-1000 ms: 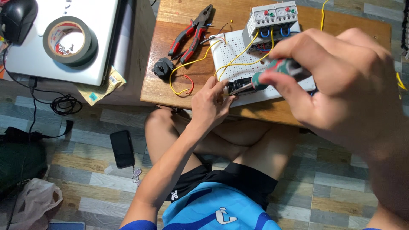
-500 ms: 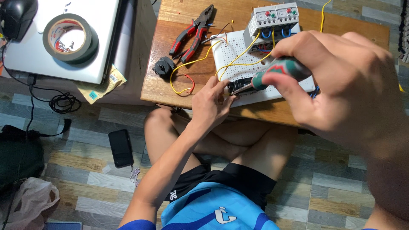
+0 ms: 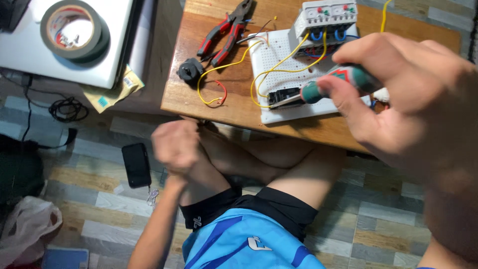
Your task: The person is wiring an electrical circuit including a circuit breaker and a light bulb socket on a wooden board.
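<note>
My right hand (image 3: 398, 94) grips a screwdriver (image 3: 343, 82) with a green and red handle, its tip at a black terminal block (image 3: 285, 97) on the white perforated board (image 3: 279, 60). Yellow wires (image 3: 279, 65) run from that block up to a grey breaker unit (image 3: 328, 15) at the board's far end. My left hand (image 3: 174, 144) is blurred, fingers curled with nothing seen in them, below the front edge of the wooden table (image 3: 224, 104), over my crossed legs.
Red-handled pliers (image 3: 224, 32) and a black plug (image 3: 190, 69) with yellow and red wires lie on the table's left part. A roll of tape (image 3: 74, 27) sits on a white box (image 3: 99, 69). A black phone (image 3: 136, 164) lies on the tiled floor.
My left hand left the table's front edge by the board and dropped toward my lap, closing. The right hand keeps the screwdriver at the terminal block.
</note>
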